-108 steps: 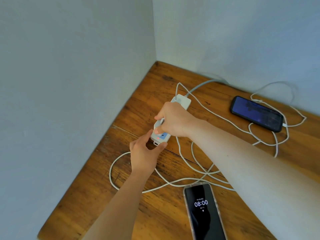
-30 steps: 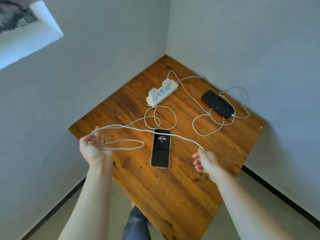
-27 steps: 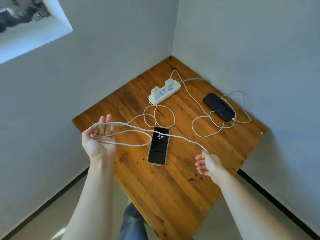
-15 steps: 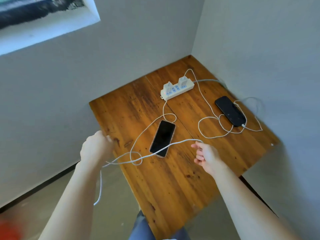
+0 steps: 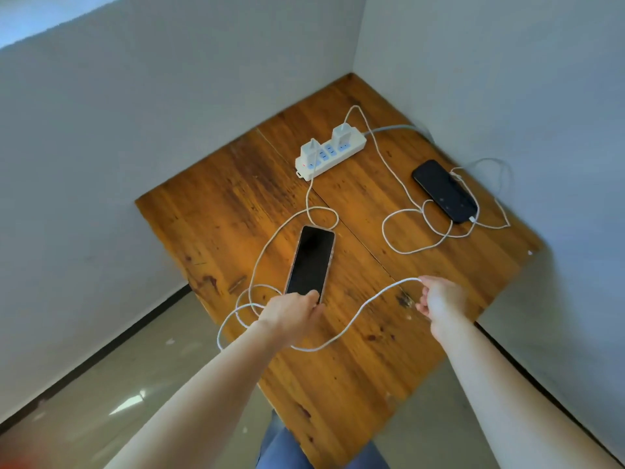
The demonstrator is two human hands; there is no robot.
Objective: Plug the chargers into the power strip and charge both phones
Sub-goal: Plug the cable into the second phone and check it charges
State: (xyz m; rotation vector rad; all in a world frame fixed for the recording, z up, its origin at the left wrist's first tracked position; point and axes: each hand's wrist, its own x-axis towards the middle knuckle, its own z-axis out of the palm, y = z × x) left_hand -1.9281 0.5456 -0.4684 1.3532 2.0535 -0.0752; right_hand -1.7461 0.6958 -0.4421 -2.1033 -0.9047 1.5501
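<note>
At six o'clock of the near phone [image 5: 310, 260], the left hand [image 5: 293, 316] has dropped its cable loops and now closes on the phone's lower end, whose screen has gone dark. Right hand [image 5: 439, 299], at four o'clock, pinches the cable [image 5: 355, 314] end. Both chargers sit in the strip [image 5: 329, 153]; plugging this phone likely comes next.

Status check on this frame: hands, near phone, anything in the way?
Left hand at near phone's bottom edge. Right hand pinching free cable end, not yet plugged in. Far phone cabled. Cable loops slack around near phone; nothing blocking.
</note>
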